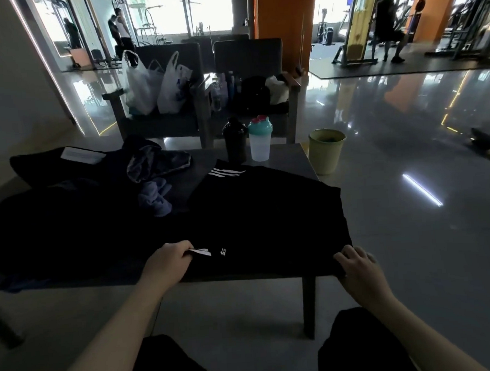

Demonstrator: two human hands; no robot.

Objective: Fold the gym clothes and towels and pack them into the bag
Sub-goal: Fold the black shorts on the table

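Observation:
A black garment with white stripes (pixel 267 206) lies spread over the right half of the low grey table (pixel 282 158). My left hand (pixel 168 260) pinches its near edge beside a white stripe. My right hand (pixel 359 267) grips its near right corner at the table's edge. Left of it lie a bluish-grey towel (pixel 156 198), a crumpled grey cloth (pixel 157 164) and more dark clothes (pixel 55 223). A black bag with a white label (pixel 47 164) sits at the far left of the table.
A black shaker bottle (pixel 235 142) and a clear one with a teal lid (pixel 260 139) stand at the table's far edge. A green bin (pixel 326 150) stands on the floor at the right. Two chairs (pixel 164 124) behind hold plastic bags and a backpack.

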